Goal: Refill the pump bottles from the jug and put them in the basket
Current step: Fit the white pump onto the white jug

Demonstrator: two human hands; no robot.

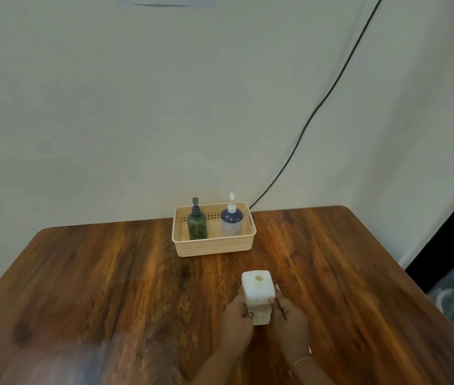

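Plain pale wall point(109, 107) behind, with a black cable point(331, 87) running down to the far edge of a big wooden table point(81, 273). Peach basket point(214, 245) sits far centre, green pump bottle point(197, 223) on its left side and blue pump bottle point(232, 222) on its right, both upright inside. White jug point(257, 290) stands near centre, cap off (open hole on top). It looks like stiff plastic, probably heavy-ish if full and maybe slick, so I'd grab it low around the body. Left hand point(235, 320) and right hand point(289, 323) are wrapped against its lower sides, fingers curled and pressing inward
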